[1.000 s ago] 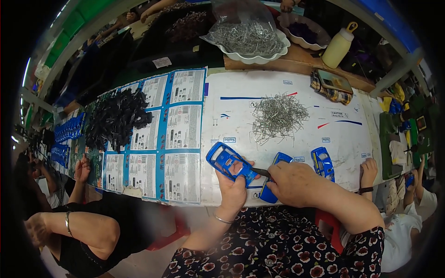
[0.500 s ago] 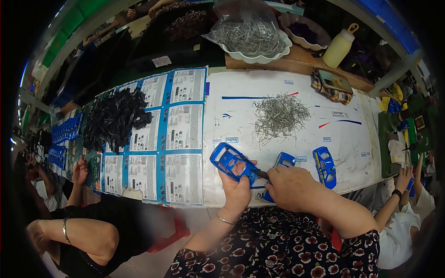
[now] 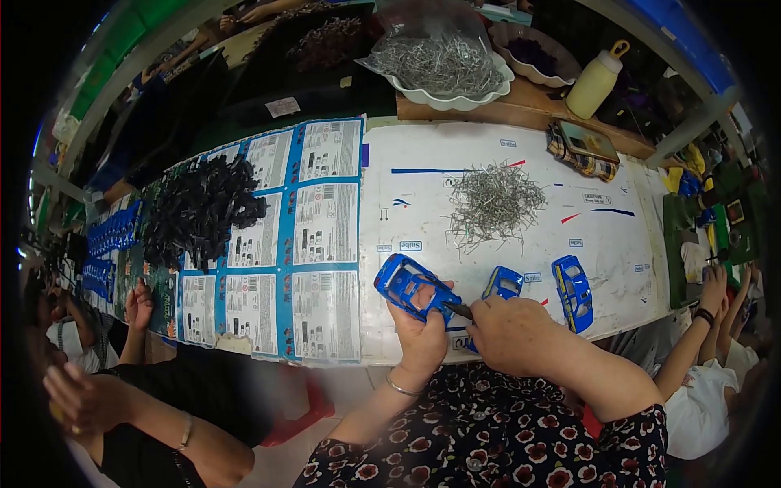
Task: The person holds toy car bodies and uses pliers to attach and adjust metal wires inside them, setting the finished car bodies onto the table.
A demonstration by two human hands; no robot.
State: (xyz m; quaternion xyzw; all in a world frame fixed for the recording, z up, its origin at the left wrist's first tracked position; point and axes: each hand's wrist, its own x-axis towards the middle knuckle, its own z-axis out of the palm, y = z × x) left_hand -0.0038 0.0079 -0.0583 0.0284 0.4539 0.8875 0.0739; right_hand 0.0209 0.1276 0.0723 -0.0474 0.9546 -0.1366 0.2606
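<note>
My left hand [image 3: 421, 340] holds a blue toy car body [image 3: 394, 279] from below, tilted, its window openings facing up. Through these openings some of my fingers show. My right hand [image 3: 517, 335] is closed on a dark pointed piece [image 3: 460, 310], whose tip meets the near end of the car body; whether it is a tool or a part, I cannot tell. Just beyond my right hand lies another blue car body [image 3: 503, 282], partly covered by the hand. A third car body [image 3: 573, 294] rests on the table farther right.
Thin metal wire pieces [image 3: 495, 203] lie heaped mid-table. A pile of black strips [image 3: 203, 207] covers printed sheets [image 3: 325, 220] at left. Behind stand a white bowl [image 3: 455, 101] with bagged wire, a pale bottle [image 3: 595, 85] and a phone [image 3: 587, 140]. Co-workers sit on both sides.
Little differs at my hands: the car body has shifted slightly, with the dark piece still against it. At the lower left, a co-worker's arm has moved and its hand now shows.
</note>
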